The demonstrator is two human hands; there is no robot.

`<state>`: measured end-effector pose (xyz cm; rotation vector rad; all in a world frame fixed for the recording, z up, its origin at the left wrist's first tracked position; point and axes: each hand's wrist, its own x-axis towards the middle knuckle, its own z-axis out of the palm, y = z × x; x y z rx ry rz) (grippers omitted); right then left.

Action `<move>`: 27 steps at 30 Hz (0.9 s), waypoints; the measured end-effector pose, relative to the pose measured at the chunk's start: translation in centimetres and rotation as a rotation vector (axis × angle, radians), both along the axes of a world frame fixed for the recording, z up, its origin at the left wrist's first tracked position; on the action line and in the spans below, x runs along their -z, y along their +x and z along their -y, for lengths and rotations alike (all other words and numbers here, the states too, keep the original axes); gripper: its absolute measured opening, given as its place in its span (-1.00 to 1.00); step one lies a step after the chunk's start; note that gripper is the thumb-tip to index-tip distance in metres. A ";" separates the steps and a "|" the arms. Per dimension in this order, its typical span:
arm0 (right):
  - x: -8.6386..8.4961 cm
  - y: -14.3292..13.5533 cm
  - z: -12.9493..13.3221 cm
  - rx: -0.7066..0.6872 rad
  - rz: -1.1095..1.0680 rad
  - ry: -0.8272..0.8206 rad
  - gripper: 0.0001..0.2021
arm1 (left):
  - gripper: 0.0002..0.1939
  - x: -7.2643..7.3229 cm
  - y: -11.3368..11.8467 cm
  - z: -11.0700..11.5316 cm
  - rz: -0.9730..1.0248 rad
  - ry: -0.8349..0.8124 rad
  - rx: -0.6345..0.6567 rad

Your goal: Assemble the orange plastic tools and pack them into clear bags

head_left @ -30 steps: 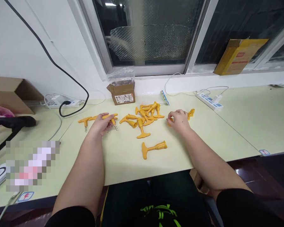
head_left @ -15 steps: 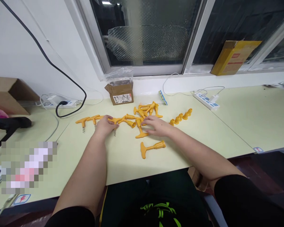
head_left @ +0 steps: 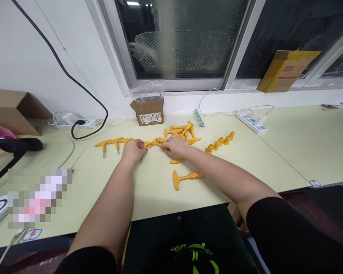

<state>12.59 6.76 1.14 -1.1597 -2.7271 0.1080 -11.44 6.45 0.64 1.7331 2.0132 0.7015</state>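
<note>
My left hand (head_left: 133, 151) is closed on a yellow T-handled corkscrew, whose metal spiral (head_left: 141, 158) points down beside it. To its left, several similar corkscrews (head_left: 103, 145) lie in a row. My right hand (head_left: 175, 147) has its fingers bent over yellow pieces (head_left: 161, 140) at the near left of a pile (head_left: 188, 130); its fingertips are partly hidden, so a grip is unclear. Nearer the front edge lies one corkscrew with a sleeve (head_left: 187, 177), partly behind my right forearm. Several yellow cup-shaped pieces (head_left: 217, 144) stand in a slanting row at the right.
Behind the pile stand an open cardboard box (head_left: 149, 113) and a plastic bag with a coloured strip (head_left: 199, 118). Power strips rest at the left (head_left: 88, 123) and right (head_left: 251, 122). A black cable (head_left: 63, 67) hangs at the left. A yellow carton (head_left: 288, 71) leans on the window.
My right hand has moved left, closer to my left hand, and its forearm now covers part of the front corkscrew. The whole view has shifted slightly.
</note>
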 end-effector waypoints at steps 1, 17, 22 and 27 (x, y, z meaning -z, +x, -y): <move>0.0 0.3 0.0 0.007 0.002 -0.007 -0.77 | -0.64 0.1 0.1 0.0 0.002 0.001 0.010; -1.2 7.0 0.8 0.273 -0.804 -0.417 -0.78 | -0.64 0.0 1.2 0.4 -0.080 0.313 0.088; -1.2 9.2 3.6 0.340 -1.211 -0.900 -0.77 | -0.53 -0.9 5.7 3.2 0.418 0.371 0.547; 0.1 10.1 4.9 0.246 -1.237 -0.889 -0.76 | -0.58 -1.0 9.5 5.1 0.702 0.121 0.527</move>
